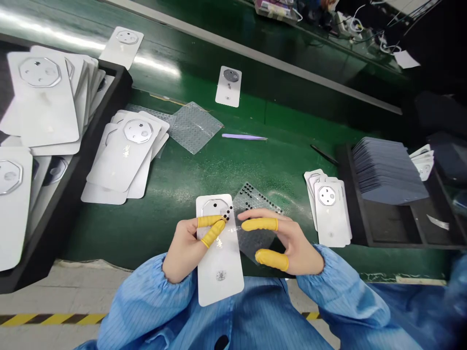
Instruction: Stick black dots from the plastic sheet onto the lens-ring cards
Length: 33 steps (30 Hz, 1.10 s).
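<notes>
We should move gently: our left hand [188, 250] has its fingertips together at black dots [228, 212] over the white panel [220, 260] by the worktop [288, 158] edge, our right hand [294, 240], fingers apart, over the clear sheet [248, 243].

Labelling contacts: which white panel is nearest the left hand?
The white panel directly under the left hand's yellow-covered fingers; no other panel has fingers over it, and the rest, like the right-hand pile, lie farther off.
</notes>
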### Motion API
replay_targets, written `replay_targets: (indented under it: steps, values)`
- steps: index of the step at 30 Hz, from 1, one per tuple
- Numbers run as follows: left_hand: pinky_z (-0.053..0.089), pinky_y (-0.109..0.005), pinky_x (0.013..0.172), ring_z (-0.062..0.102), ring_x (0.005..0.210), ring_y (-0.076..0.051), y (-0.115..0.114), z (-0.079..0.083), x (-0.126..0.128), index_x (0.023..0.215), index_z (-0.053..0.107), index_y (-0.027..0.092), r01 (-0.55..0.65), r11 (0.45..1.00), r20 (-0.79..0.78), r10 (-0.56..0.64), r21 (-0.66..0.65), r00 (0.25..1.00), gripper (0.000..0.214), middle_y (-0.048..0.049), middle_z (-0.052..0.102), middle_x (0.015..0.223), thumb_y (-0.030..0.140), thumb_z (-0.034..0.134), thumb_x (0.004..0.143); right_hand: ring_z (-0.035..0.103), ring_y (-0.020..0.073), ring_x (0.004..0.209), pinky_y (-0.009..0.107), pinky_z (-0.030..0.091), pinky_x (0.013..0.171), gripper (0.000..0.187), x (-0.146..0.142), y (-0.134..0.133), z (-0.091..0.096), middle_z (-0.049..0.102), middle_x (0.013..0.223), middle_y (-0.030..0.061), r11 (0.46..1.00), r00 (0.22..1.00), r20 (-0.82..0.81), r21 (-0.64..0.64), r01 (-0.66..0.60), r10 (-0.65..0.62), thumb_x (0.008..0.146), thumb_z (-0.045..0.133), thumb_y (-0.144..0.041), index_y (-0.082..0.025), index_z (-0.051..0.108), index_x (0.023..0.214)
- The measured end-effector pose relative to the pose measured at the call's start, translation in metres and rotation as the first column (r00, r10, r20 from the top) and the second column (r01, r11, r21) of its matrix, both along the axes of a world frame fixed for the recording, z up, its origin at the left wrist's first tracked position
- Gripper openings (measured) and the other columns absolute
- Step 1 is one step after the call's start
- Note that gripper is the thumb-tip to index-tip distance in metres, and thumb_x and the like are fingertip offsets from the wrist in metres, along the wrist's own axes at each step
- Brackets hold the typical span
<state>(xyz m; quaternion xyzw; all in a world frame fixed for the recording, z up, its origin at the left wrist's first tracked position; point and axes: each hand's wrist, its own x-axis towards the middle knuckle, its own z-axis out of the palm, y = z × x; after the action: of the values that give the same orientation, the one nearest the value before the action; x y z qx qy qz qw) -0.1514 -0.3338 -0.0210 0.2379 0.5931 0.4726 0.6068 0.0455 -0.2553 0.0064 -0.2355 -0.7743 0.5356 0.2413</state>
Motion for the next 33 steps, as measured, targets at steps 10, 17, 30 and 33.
replay_targets:
  steps: [10,17,30,33]
  values:
    - [0.059,-0.033,0.067,0.072,0.076,-0.025,-0.010,-0.006,0.007,0.095,0.078,0.019,0.080,0.982,-0.190,-0.047,0.170,0.981,0.020,-0.0075,0.077,0.083,0.028,0.070,0.080,0.063,0.0220,0.101,0.039,0.058,0.082,0.033,-0.029,-0.019,-0.045,0.066,0.109,0.0104,0.875,0.982,-0.046,0.448,0.185,-0.184,0.088,0.052,-0.010,-0.023,0.059,0.118]
    - [0.059,-0.040,0.075,0.072,0.082,-0.029,-0.008,-0.014,0.001,0.098,0.076,0.015,0.220,0.965,-0.470,-0.129,0.144,0.873,0.024,-0.0117,0.077,0.094,0.029,0.067,0.080,0.063,0.0161,0.087,0.032,0.056,0.077,0.015,-0.036,-0.014,-0.064,0.064,0.095,0.0079,0.901,0.934,-0.057,0.249,0.355,-0.352,0.089,0.051,-0.014,-0.020,0.061,0.097]
    - [0.064,-0.036,0.066,0.074,0.076,-0.025,-0.030,0.019,-0.006,0.151,-0.011,0.031,0.014,0.943,-0.321,0.100,0.333,0.942,0.101,-0.0053,0.075,0.102,0.019,0.063,0.085,0.064,0.0185,0.095,0.036,0.054,0.085,0.029,-0.049,-0.025,-0.019,0.069,0.102,0.0063,0.742,0.937,-0.138,0.578,0.339,-0.321,0.089,0.054,-0.011,-0.021,0.058,0.116]
    - [0.064,-0.036,0.070,0.074,0.079,-0.024,-0.029,0.019,0.003,0.152,-0.001,0.031,0.092,0.920,-0.380,0.065,0.380,0.923,0.091,-0.0089,0.071,0.115,0.017,0.061,0.087,0.061,0.0205,0.108,0.042,0.050,0.097,0.023,-0.049,-0.028,-0.011,0.069,0.109,0.0102,0.684,0.969,-0.088,0.694,0.225,-0.229,0.093,0.046,-0.012,-0.015,0.061,0.110]
